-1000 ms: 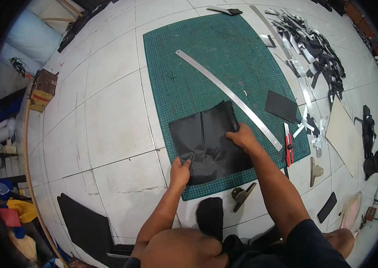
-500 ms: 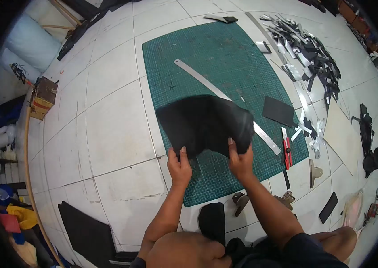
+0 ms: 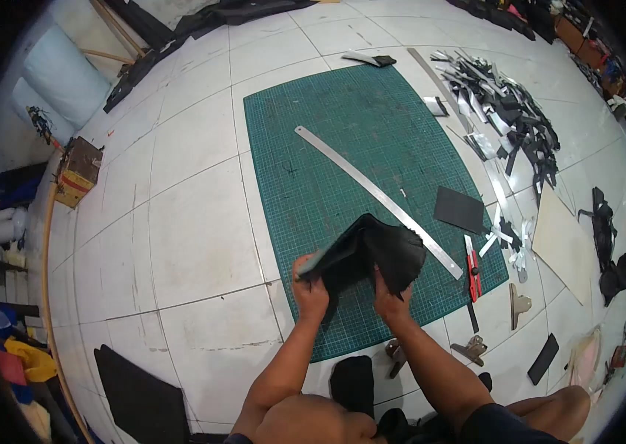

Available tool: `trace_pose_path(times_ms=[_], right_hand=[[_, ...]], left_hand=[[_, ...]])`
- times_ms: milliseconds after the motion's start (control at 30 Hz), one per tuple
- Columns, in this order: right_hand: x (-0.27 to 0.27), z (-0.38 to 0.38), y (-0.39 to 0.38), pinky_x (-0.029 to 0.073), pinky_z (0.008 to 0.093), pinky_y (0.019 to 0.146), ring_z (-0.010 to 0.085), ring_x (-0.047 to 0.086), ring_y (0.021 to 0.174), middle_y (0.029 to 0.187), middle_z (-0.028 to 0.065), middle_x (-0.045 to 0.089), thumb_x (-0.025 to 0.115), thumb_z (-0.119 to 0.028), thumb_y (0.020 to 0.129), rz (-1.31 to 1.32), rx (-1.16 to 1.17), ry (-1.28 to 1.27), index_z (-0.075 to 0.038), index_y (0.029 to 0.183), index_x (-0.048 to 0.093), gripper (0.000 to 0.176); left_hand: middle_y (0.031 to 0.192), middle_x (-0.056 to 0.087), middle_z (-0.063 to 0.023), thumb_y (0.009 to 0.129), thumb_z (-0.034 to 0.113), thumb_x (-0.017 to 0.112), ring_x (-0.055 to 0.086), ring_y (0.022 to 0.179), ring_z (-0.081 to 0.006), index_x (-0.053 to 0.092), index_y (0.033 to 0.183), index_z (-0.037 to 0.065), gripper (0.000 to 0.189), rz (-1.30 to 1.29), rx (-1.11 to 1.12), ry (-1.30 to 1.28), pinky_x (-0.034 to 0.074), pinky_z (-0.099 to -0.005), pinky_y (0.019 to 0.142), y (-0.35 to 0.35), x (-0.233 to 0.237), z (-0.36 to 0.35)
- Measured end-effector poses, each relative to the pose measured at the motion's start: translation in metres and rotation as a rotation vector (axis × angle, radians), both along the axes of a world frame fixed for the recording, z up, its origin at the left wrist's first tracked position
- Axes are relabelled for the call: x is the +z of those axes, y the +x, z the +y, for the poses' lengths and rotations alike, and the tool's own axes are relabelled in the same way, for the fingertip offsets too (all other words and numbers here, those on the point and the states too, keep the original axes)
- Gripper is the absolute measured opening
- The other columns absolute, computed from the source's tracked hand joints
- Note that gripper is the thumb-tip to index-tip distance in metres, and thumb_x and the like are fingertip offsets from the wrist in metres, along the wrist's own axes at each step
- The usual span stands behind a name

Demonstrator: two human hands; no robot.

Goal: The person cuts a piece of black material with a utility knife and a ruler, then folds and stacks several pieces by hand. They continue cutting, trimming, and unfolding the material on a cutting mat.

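Observation:
Both hands hold a piece of black fabric [image 3: 372,251] above the near part of a green cutting mat [image 3: 350,103]. My left hand [image 3: 310,292] is closed on its left edge, and my right hand [image 3: 392,296] grips its lower right edge. The fabric is bent up into a fold between them, with a paler underside showing at the left. Beyond it a metal ruler [image 3: 357,185] lies slantwise on the mat. Right of my right hand are a red utility knife [image 3: 473,274] and a dark rectangular piece [image 3: 459,209].
A heap of black and silver scraps [image 3: 513,111] lies at the upper right, near a cream board [image 3: 561,244]. Metal clips [image 3: 519,305] rest by the mat's near right corner. Folded black fabric [image 3: 143,396] is at the lower left, a box [image 3: 78,172] at the left.
The black fabric has gone from spread out to folded up, and it sits lower and closer to me. My left hand has turned and moved slightly right; the view has tilted a little.

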State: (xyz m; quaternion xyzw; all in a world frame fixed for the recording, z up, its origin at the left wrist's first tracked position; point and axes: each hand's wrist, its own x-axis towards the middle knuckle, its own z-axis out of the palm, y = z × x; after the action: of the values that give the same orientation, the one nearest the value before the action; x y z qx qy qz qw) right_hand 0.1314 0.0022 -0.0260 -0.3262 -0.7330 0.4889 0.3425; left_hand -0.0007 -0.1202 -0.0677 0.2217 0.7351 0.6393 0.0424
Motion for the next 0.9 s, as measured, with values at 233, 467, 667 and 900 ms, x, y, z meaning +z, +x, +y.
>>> trace_pose_path(times_ms=[233,467,667,900], right_hand=[[0.024,0.001,-0.005,0.05,0.0376,0.094,0.029,0.068,0.103,0.111,0.0152,0.072,0.07,-0.019,0.096,0.115,0.014,-0.003,-0.001,0.116,0.069,0.027],[0.008,0.002,0.002,0.049,0.0382,0.095,0.0298,0.068,0.105,0.112,0.0161,0.071,0.069,-0.014,0.094,0.013,0.056,-0.118,0.002,0.117,0.068,0.028],[0.005,0.011,0.009,0.048,0.0424,0.097,0.0379,0.066,0.107,0.118,0.0201,0.068,0.065,-0.015,0.096,-0.084,0.032,0.24,0.003,0.119,0.065,0.029],[0.051,0.02,-0.003,0.045,0.0387,0.101,0.0322,0.063,0.113,0.124,0.0182,0.066,0.069,-0.02,0.097,0.035,-0.189,-0.421,0.007,0.127,0.059,0.042]], left_hand=[[0.117,0.064,-0.0185,0.101,0.005,0.055,0.063,0.11,-0.0283,0.055,0.126,-0.004,0.027,-0.066,0.068,0.035,0.047,-0.0366,0.095,0.001,0.003,0.006],[0.129,0.06,-0.0167,0.098,0.001,0.054,0.059,0.12,-0.028,0.053,0.132,-0.002,0.034,-0.1,0.062,0.05,0.044,-0.0376,0.103,0.0,-0.012,0.004],[0.119,0.064,-0.0223,0.094,-0.001,0.054,0.064,0.113,-0.0361,0.055,0.131,-0.003,0.037,0.061,0.128,-0.019,0.048,-0.0386,0.097,-0.009,-0.017,0.009],[0.102,0.068,-0.0249,0.099,0.017,0.057,0.067,0.1,-0.0431,0.062,0.118,0.0,0.026,0.262,-0.356,-0.508,0.051,-0.0465,0.082,-0.093,0.128,0.059]])
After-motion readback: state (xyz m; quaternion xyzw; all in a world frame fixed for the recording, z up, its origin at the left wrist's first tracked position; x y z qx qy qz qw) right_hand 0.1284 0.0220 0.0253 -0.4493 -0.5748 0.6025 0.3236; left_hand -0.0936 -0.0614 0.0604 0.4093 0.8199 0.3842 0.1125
